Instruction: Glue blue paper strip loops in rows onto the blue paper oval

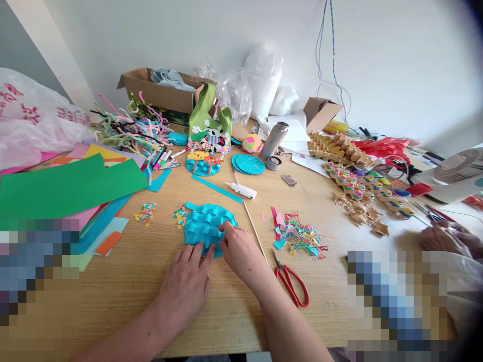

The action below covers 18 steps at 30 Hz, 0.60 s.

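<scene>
A round blue paper piece (202,221) with rows of raised, wavy paper strips lies on the table in front of me. My left hand (184,281) rests on its lower edge, fingers stretched out and pressing down. At the right edge of the same piece, the fingers of my right hand (239,254) are bent together on a blue strip; the fingertips are partly hidden. Red-handled scissors (290,279) lie right of my right forearm, beside a thin wooden stick (254,229). Beyond the piece are a loose blue strip (217,188) and a white glue bottle (241,190).
Coloured paper sheets (68,188) are stacked at left. Paper scraps (298,234) and small confetti piles (145,213) lie nearby. A metal flask (274,141) stands behind finished blue discs (249,164). At far right are another person's hand (445,236) and a fan (456,171).
</scene>
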Available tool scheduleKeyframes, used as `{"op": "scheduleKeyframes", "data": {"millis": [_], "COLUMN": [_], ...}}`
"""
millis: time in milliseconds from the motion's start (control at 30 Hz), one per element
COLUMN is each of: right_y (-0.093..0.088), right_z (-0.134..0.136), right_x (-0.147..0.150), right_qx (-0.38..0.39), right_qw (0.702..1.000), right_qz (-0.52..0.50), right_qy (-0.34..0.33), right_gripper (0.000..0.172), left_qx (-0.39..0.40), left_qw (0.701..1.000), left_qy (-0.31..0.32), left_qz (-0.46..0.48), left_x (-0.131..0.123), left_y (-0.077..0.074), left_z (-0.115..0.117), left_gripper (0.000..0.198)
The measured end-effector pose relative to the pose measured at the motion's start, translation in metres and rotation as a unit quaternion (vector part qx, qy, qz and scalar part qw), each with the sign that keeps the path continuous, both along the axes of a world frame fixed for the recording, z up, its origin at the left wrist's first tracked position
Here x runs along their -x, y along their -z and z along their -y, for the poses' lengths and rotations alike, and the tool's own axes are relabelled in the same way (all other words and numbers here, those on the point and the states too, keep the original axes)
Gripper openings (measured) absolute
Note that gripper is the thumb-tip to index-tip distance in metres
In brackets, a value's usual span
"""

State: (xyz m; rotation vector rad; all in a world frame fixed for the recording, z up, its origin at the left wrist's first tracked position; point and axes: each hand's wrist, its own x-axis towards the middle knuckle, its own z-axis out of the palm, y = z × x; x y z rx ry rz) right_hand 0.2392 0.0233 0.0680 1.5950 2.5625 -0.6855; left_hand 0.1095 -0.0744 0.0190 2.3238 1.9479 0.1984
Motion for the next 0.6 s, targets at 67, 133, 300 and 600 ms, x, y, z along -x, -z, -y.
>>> {"op": "scheduleKeyframes", "data": {"millis": [67, 133, 300, 600], "right_y": [-0.0004, -0.0001, 0.0017, 0.0001], "right_z": [0.0003, 0.0005, 0.0002, 0.0001], "right_x": [0.0003, 0.0003, -0.0001, 0.0005], "right_qx": [0.001, -0.001, -0.006, 0.0], "right_qw": [1.0, 1.0, 1.0, 1.0], "right_qz": [0.002, 0.003, 0.003, 0.004], "right_qy": [0.003, 0.002, -0.003, -0.001], "right_gripper": [0.03, 0.029, 0.029, 0.03], "left_qx": [-0.001, 0.002, 0.021, 0.041], "left_qw": [1.0, 1.0, 1.0, 0.999], "left_qy": [0.002, 0.004, 0.0, -0.004], "left_qz": [-0.001, -0.003, -0.003, -0.018], "left_x": [0.0002, 0.0003, -0.0003, -0.0018], "left_y": [-0.0004, -0.0008, -0.0016, -0.0047], "left_z": [-0.0004, -0.0011, -0.0028, -0.0035], "left_gripper": [0.055, 0.055, 0.055, 0.056]}}
